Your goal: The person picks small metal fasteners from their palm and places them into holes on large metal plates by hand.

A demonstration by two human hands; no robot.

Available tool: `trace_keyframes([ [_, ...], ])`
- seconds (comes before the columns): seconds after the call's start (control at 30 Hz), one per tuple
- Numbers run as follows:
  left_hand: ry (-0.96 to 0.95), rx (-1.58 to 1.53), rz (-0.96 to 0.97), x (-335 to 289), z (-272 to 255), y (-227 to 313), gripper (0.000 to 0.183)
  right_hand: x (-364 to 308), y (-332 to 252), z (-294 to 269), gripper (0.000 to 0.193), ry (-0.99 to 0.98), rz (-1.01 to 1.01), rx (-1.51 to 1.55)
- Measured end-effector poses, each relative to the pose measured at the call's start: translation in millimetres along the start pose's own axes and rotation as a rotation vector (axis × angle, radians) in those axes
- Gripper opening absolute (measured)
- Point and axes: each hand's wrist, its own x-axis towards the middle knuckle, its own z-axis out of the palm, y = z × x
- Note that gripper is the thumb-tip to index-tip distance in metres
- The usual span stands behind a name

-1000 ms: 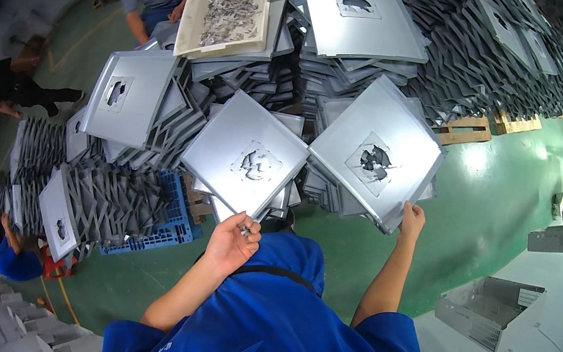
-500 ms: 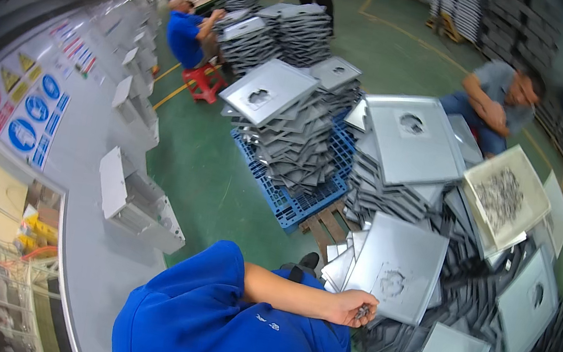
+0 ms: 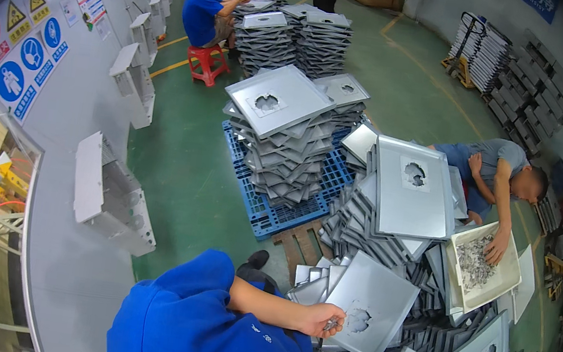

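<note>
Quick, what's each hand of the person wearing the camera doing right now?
Left hand: closed around small grey pieces.
Right hand: out of view, so I can't tell.

Green floor [image 3: 183, 198]: blue pallet [image 3: 267, 223] (metal panels [image 3: 287, 140] stacked atop).

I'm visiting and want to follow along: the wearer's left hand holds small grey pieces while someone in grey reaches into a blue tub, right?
Not quite: the head view shows that the tub is cream, not blue. The left hand does hold small grey pieces, and the person in grey reaches in.
</note>
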Motion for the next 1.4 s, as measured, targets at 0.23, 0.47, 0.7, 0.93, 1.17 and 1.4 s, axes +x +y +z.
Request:
trace_keyframes([
  [0.23, -0.118, 0.011, -0.044, -23.1, -42.3, 53.6, 0.020, -29.7, -11.6, 159.9, 0.045, -0.075, -0.170, -0.105],
  [0.47, -0.014, -0.229, 0.077, -66.8, -122.3, 139.2, 0.023, -14.8, 13.9, 364.9, 0.048, -0.262, -0.272, -0.202],
  [0.7, -0.043, -0.500, 0.241, -127.3, -191.8, 188.8, 0.022, 68.6, 53.0, 541.0, 0.075, -0.401, 0.457, 0.065],
  [0.93, 0.034, -0.717, 0.283, -152.0, -243.1, 197.3, 0.023, 126.7, 124.0, 702.9, 0.064, -0.743, 0.551, -0.053],
  [1.17, -0.086, -0.834, 0.428, -167.6, -257.0, 197.9, 0.022, 157.1, 187.6, 772.4, 0.062, -0.924, 0.582, -0.070],
  [1.4, -0.021, -0.815, 0.487, -180.3, -258.7, 206.9, 0.024, 171.5, 208.5, 767.8, 0.059, -0.948, 0.674, -0.102],
])
